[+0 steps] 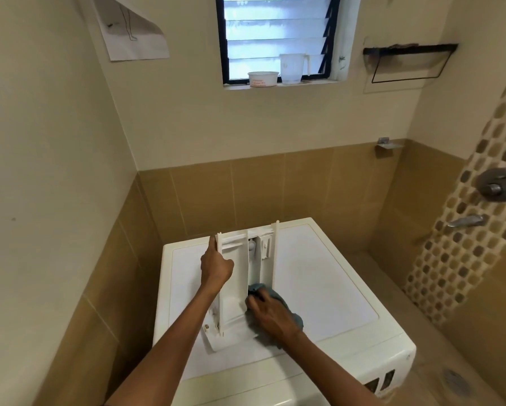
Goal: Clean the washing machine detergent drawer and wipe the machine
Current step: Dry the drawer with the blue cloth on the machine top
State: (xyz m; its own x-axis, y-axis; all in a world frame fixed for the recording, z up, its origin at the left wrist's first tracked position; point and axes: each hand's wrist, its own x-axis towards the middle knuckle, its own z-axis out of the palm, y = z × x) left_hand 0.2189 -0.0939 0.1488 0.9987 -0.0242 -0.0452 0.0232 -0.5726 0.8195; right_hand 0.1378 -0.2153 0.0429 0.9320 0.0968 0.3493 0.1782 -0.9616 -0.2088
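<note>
The white detergent drawer (pixel 237 268) lies lengthwise on top of the white washing machine (pixel 319 276), its front panel toward me. My left hand (pixel 216 266) grips the drawer's left wall near the far end. My right hand (pixel 270 313) is closed on a blue-grey cloth (pixel 297 319) and presses it into the drawer's near right compartment. Part of the cloth is hidden under my hand.
The machine stands in a corner with tan tiled walls on the left and behind. A shower mixer (pixel 499 186) and tap (pixel 465 221) sit on the mosaic wall at right. A white tub (pixel 262 79) and jug (pixel 292 68) rest on the window sill. A floor drain (pixel 455 382) lies at lower right.
</note>
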